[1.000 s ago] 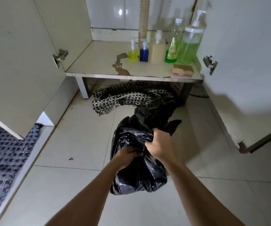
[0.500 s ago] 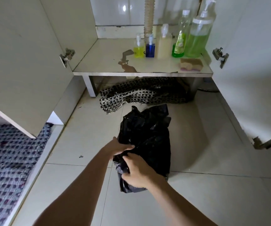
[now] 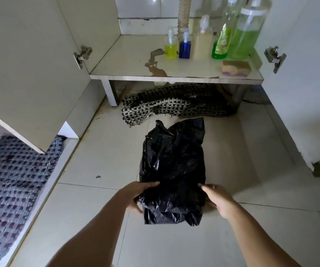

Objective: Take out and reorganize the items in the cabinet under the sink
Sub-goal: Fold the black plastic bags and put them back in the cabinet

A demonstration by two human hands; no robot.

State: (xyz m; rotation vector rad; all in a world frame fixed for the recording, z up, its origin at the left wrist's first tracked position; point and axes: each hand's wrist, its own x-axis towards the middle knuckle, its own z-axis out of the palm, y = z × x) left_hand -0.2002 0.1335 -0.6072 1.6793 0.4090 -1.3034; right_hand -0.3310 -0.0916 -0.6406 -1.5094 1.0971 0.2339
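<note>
Where it lies crinkled, both hands clasp the glossy black plastic bag (image 3: 172,170)

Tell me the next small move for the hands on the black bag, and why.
Probably lift the black plastic bag and carry it to the bare left part of the cabinet shelf. The left hand and right hand grip its near corners on the floor, while the bottles crowd the shelf's right side.
</note>
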